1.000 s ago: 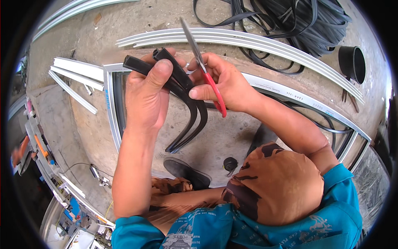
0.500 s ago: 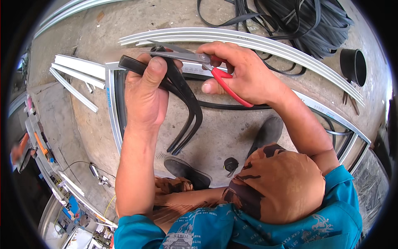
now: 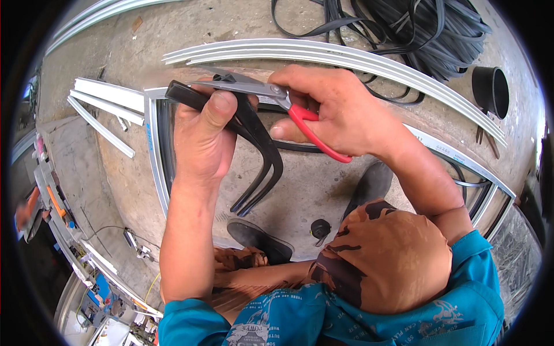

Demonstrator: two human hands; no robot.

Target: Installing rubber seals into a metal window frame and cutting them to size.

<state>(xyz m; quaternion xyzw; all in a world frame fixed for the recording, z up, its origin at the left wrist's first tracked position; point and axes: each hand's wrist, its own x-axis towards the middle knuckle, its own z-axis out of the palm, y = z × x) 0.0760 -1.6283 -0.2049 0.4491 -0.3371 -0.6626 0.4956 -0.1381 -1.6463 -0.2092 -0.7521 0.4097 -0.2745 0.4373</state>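
Shows, far left, white aluminium profiles (image 3: 109,97) on the concrete floor (image 3: 219,26), just outside the short side of a large aluminium frame (image 3: 160,170). Grips, next along, two black rubber strips (image 3: 257,130) in the left hand (image 3: 203,130), with the fingers closed around both and the thumb (image 3: 220,106) pressed down near their upper ends. Holds them up over the frame's opening, slanting from upper left down to the right, then bending back toward the lower left, with both lower ends hanging free.

Carries red-handled scissors (image 3: 278,90) just right of that grip, in the right hand (image 3: 340,112), with the fingers wrapped about the handles. Points the blades leftward, parted, just beyond the left thumb's tip, across the long axis of the right-hand strip close to its upper end, apparently straddling that end. Leaves unclear, from this angle, any contact of blade with rubber. Has the left hand nearer to both upper ends, and the right hand just beside the strips' outer curve.

Shows also a small black tape measure (image 3: 320,229) on the floor inside the frame, long pale profiles (image 3: 334,53) beyond the hands, a heap of black rubber stripping (image 3: 427,34) at upper right, and an open black cylinder (image 3: 490,89) farthest right.
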